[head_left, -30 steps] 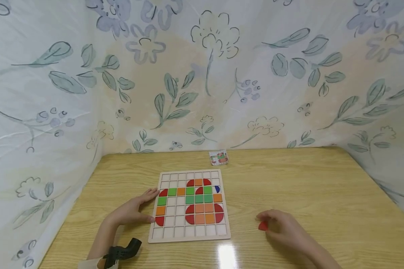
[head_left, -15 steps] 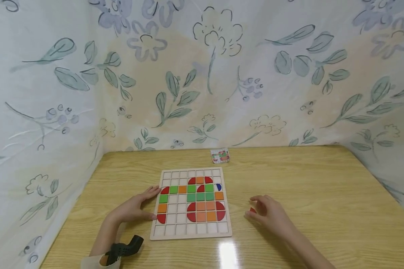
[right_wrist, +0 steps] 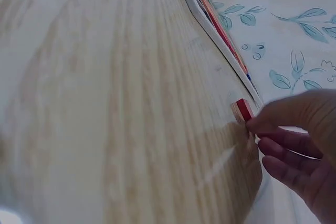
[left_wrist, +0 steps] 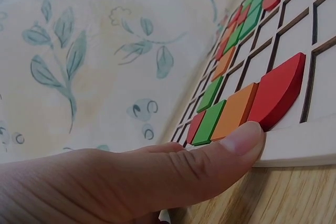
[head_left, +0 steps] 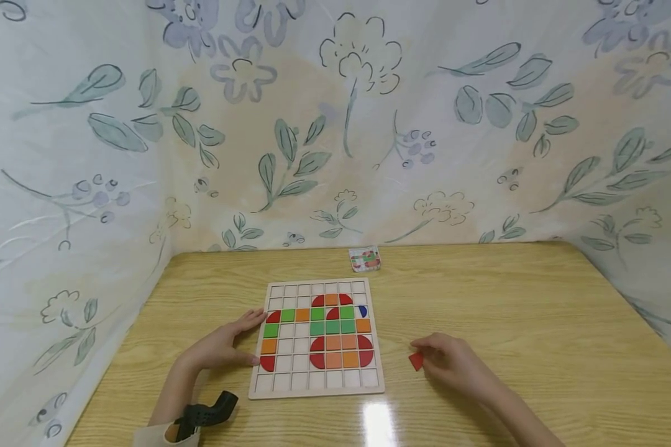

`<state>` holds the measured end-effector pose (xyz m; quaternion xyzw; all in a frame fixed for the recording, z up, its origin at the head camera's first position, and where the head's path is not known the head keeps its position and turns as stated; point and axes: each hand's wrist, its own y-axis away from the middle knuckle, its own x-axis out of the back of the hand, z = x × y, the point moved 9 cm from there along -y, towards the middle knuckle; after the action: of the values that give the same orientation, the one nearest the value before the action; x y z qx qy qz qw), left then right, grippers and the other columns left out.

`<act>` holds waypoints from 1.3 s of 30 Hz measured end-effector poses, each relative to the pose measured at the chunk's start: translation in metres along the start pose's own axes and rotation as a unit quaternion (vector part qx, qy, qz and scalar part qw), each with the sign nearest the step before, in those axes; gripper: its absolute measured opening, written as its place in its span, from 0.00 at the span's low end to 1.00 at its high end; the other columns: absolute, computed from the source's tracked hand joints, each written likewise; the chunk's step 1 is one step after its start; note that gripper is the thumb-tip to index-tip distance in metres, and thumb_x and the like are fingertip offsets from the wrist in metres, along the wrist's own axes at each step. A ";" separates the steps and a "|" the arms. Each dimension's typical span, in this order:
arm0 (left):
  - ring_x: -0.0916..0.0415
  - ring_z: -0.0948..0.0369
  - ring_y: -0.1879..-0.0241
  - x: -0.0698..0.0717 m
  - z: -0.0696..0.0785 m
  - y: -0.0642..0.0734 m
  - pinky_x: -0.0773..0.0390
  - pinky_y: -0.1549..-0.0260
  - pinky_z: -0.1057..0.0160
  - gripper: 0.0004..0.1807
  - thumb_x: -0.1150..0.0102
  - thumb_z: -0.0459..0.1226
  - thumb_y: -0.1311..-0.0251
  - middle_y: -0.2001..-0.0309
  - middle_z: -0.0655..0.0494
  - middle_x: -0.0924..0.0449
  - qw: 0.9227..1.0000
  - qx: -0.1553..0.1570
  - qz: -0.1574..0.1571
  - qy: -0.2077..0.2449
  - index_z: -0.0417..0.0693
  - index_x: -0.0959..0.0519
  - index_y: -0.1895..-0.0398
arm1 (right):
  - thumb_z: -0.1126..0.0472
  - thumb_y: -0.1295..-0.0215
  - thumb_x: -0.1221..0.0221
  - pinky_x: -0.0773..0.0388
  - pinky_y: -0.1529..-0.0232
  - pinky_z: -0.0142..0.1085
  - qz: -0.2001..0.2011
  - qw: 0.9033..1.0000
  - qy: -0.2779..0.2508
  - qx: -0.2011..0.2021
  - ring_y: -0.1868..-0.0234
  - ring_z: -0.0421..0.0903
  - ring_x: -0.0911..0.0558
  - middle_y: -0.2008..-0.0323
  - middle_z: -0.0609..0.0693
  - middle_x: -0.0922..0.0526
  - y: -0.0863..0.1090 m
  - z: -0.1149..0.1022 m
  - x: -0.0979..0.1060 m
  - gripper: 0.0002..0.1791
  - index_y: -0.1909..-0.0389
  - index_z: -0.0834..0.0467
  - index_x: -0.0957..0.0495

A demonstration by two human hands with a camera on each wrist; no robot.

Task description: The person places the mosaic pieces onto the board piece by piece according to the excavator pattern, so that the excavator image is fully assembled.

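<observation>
A pale wooden grid board lies on the table, with red, green, orange and blue tiles set in several of its squares. Along the board's left edge rests my left hand, fingers stretched out. In the left wrist view its thumb touches the rim beside a red quarter-round tile. To the right of the board, my right hand pinches a small red tile between thumb and fingers. The right wrist view shows that red tile edge-on, close over the wood.
A small picture card with a coloured pattern lies behind the board. Flowered cloth hangs round the back and sides of the table. A black wrist mount sits on the left forearm.
My right hand has moved left and slightly away from me with the red tile, which has turned in the fingers. The left hand stays at the board's edge.
</observation>
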<state>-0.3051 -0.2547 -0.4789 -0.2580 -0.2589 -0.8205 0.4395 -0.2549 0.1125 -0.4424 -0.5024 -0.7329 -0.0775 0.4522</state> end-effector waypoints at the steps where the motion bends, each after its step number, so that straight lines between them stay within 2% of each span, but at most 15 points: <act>1: 0.62 0.43 0.30 0.000 0.000 0.000 0.53 0.38 0.37 0.49 0.31 0.48 0.55 0.28 0.43 0.56 1.000 -0.001 0.000 0.000 0.48 0.44 0.30 | 0.76 0.56 0.38 0.21 0.62 0.32 0.000 1.000 0.006 0.002 0.62 0.41 0.19 0.63 0.48 0.16 0.000 -0.001 0.000 0.20 0.58 0.61 0.20; 4: 0.62 0.43 0.29 0.000 0.000 0.000 0.53 0.38 0.37 0.49 0.31 0.47 0.55 0.28 0.43 0.56 1.000 -0.001 0.000 0.004 0.48 0.44 0.30 | 0.75 0.59 0.36 0.22 0.58 0.32 -0.003 1.000 0.018 0.014 0.60 0.41 0.19 0.62 0.46 0.17 -0.001 -0.003 -0.001 0.22 0.58 0.59 0.20; 7: 0.62 0.44 0.29 0.000 0.000 0.000 0.53 0.38 0.37 0.49 0.31 0.47 0.55 0.28 0.43 0.56 1.000 -0.001 0.000 0.004 0.49 0.44 0.30 | 0.74 0.57 0.35 0.22 0.57 0.32 -0.009 1.000 0.014 0.023 0.59 0.41 0.19 0.62 0.45 0.16 -0.001 -0.003 -0.003 0.20 0.58 0.58 0.20; 16: 0.62 0.44 0.29 0.000 0.000 0.000 0.53 0.38 0.37 0.48 0.31 0.47 0.55 0.28 0.43 0.55 1.000 -0.006 0.001 0.005 0.48 0.43 0.30 | 0.67 0.54 0.32 0.22 0.58 0.32 -0.027 1.000 -0.002 0.008 0.60 0.37 0.21 0.63 0.41 0.18 -0.003 0.004 -0.008 0.17 0.59 0.55 0.19; 20: 0.62 0.44 0.29 -0.001 0.000 0.000 0.53 0.38 0.37 0.49 0.31 0.47 0.55 0.28 0.43 0.56 1.000 -0.005 -0.001 0.006 0.47 0.44 0.30 | 0.68 0.53 0.32 0.22 0.59 0.32 -0.030 0.999 -0.016 0.029 0.61 0.38 0.21 0.63 0.42 0.17 -0.005 0.000 -0.011 0.18 0.58 0.56 0.19; 23: 0.62 0.43 0.29 0.000 0.001 0.000 0.53 0.38 0.37 0.49 0.31 0.47 0.55 0.28 0.43 0.56 1.000 -0.002 0.000 0.007 0.47 0.44 0.30 | 0.68 0.52 0.33 0.22 0.60 0.32 -0.030 0.998 -0.019 0.042 0.62 0.37 0.20 0.64 0.41 0.17 -0.006 -0.002 -0.012 0.15 0.61 0.56 0.18; 27: 0.62 0.43 0.29 0.000 0.001 0.000 0.54 0.38 0.37 0.48 0.31 0.46 0.55 0.28 0.43 0.56 1.000 0.003 0.001 0.008 0.48 0.44 0.30 | 0.65 0.48 0.34 0.22 0.60 0.32 -0.036 0.999 -0.025 0.032 0.62 0.35 0.20 0.65 0.38 0.16 -0.011 -0.003 -0.014 0.11 0.62 0.54 0.18; 33: 0.62 0.43 0.29 0.001 0.000 -0.001 0.53 0.38 0.37 0.49 0.31 0.47 0.56 0.28 0.43 0.56 1.000 0.012 0.002 0.005 0.49 0.44 0.30 | 0.66 0.48 0.35 0.20 0.62 0.33 -0.014 0.997 -0.055 0.043 0.63 0.37 0.18 0.63 0.45 0.15 -0.036 -0.029 -0.021 0.10 0.63 0.56 0.17; 39: 0.62 0.44 0.29 0.000 -0.002 0.000 0.52 0.38 0.37 0.49 0.31 0.48 0.56 0.28 0.44 0.56 1.000 0.015 0.002 0.002 0.50 0.44 0.30 | 0.64 0.46 0.36 0.21 0.57 0.32 -0.040 0.994 -0.076 0.070 0.59 0.40 0.18 0.60 0.48 0.15 -0.070 -0.073 -0.062 0.09 0.63 0.58 0.16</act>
<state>-0.3056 -0.2554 -0.4803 -0.2507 -0.2694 -0.8162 0.4455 -0.2635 -0.0042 -0.4227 -0.4439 -0.7885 -0.0056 0.4257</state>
